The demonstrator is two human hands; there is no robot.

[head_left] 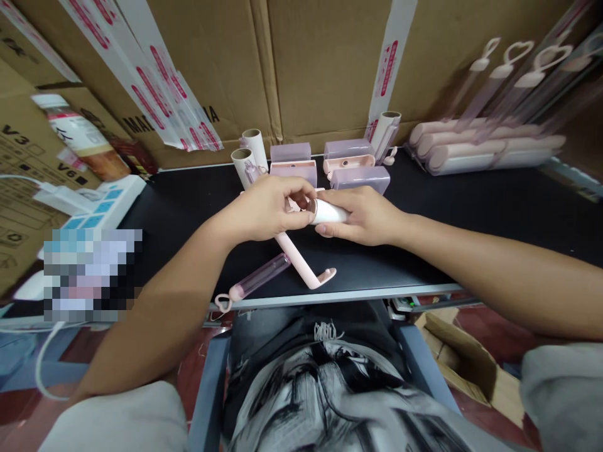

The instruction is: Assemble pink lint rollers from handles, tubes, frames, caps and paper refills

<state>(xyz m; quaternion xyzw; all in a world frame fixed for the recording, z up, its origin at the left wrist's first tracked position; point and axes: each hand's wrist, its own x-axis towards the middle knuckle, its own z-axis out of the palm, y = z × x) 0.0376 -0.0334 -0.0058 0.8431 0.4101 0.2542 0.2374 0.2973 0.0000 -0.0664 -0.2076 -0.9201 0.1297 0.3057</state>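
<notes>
Head view: with the right hand [365, 215] clasping the white roll [330, 212] over the desk [183, 194], I'd hold it steady and the left hand [266, 207], curled at its hollow end, pinch unclear, gentle.

The person wears a loose top with plain, wide, light grey sleeves [117, 419] that end near the elbows. Across its front runs a large print [301, 395] in black, white and grey, streaked like brush strokes. The trousers [277, 326] are black, with a tuft of pale threads [326, 331]. The left hand [268, 210] and right hand [370, 215] are bare.
</notes>
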